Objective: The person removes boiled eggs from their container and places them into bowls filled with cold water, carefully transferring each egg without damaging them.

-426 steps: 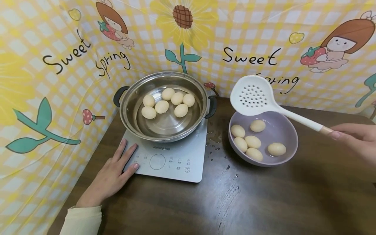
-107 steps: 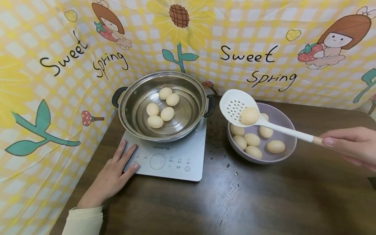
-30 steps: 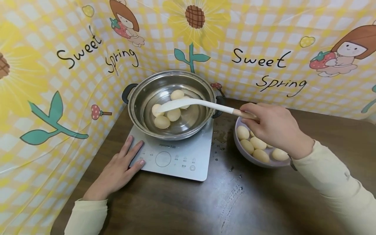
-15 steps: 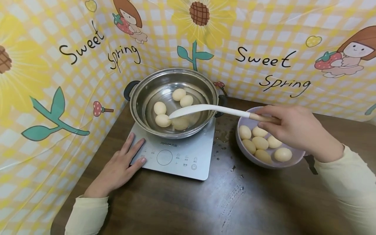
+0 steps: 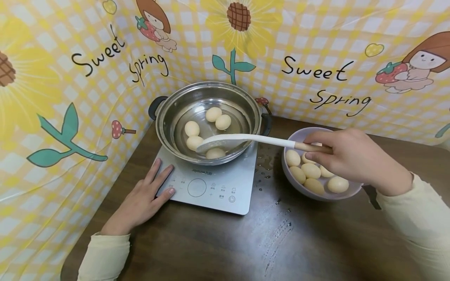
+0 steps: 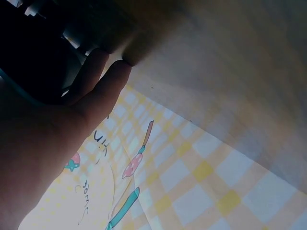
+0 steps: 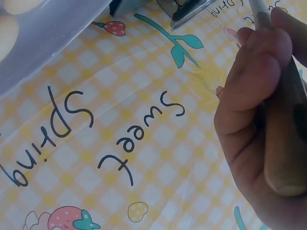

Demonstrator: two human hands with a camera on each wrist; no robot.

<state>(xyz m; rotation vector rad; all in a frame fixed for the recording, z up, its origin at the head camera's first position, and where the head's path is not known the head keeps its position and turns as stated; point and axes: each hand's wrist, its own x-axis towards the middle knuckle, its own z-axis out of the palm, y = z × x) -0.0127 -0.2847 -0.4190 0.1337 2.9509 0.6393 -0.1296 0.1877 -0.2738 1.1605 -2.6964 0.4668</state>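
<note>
In the head view, my right hand point(image 5: 351, 160) grips the wooden handle of a white slotted spoon point(image 5: 246, 137). The handle's end also shows inside the curled fingers in the right wrist view. The spoon's head dips into the water of a steel pot point(image 5: 165, 138), beside an egg point(image 5: 215, 153) near the front wall. More eggs point(image 5: 213, 114) lie in the pot. Several eggs point(image 5: 311, 171) sit in a purple bowl point(image 5: 299, 191), partly hidden under my right hand. My left hand point(image 5: 142, 201) rests on the left edge of the induction cooktop point(image 5: 218, 201), fingers extended.
A dark wooden table point(image 5: 211, 246) carries everything, with water drops between cooktop and bowl. Checked yellow cloth point(image 5: 316, 35) covers the walls behind and at left. The pot's black side handles point(image 5: 266, 124) stick out left and right.
Earlier the spoon carried an egg above the bowl; it has since swung left into the pot. The pot holds fewer eggs, the bowl more. Lately its head sank lower. My left hand stays put.
</note>
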